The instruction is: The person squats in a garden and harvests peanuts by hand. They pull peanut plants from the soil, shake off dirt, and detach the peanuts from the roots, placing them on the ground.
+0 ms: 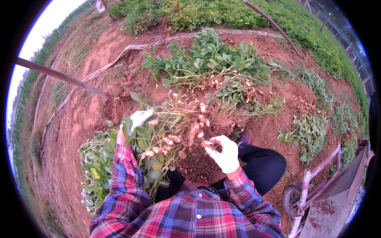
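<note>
My left hand (139, 118), in a white glove, is closed round an uprooted peanut plant (147, 144) whose leaves hang down past my forearm. Its roots and several soil-coated pods (193, 131) spread in front of me, toward my right hand. My right hand (224, 154), also gloved in white, pinches a single peanut pod (206, 143) between thumb and fingertips, at the edge of the cluster. Whether that pod is still joined to the roots I cannot tell. Part of my left hand's grip is hidden by leaves.
Pulled peanut plants (214, 59) lie in a heap ahead, with more leafy plants (93, 170) at my left and others (311, 133) at right. A wheelbarrow (331, 202) stands at lower right. A wooden handle (67, 77) slants in from the left, a curved pole (274, 25) at the far right.
</note>
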### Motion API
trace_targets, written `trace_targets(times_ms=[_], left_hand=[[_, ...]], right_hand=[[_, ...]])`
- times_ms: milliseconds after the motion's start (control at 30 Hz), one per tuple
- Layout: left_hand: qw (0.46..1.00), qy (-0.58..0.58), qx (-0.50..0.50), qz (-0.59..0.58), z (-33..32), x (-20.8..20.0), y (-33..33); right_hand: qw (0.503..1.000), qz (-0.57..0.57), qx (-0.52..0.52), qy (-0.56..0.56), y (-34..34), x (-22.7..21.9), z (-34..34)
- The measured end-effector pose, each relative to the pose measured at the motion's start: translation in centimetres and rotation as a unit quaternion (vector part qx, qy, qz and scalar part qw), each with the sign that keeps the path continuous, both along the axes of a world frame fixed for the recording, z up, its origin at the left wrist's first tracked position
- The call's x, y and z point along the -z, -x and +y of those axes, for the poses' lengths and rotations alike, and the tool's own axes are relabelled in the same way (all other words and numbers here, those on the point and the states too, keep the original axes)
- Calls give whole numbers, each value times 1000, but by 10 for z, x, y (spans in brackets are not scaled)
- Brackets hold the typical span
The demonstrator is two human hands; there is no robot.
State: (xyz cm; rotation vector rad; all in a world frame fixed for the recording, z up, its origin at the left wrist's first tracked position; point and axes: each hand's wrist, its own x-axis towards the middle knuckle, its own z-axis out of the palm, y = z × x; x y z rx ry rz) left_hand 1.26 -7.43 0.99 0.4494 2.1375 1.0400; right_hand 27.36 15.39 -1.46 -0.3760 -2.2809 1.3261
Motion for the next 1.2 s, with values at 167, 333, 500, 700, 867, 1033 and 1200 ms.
trace_targets(times_ms=[167,333,500,700,867,1033,1200], left_hand=[[1000,-2,-14,-27,-5,8,4],[999,-2,-16,-27,-6,13,7],[999,1,-33,-31,-4,7,2],[1000,20,-9,-9,-6,7,4],[999,10,-8,-36,-5,9,6],[1000,11,-12,-16,-6,15,9],[1000,4,-20,-21,-9,21,12]], right_hand=[[998,59,35,-15,6,7,-9],[977,27,35,210,1,26,-15],[923,-23,-20,385,1,15,-14],[997,-70,-43,-9,-5,13,-3],[966,-168,-21,-194,-9,8,-10],[960,-141,-54,-235,-9,11,-13],[968,-133,-49,-207,-12,10,-11]])
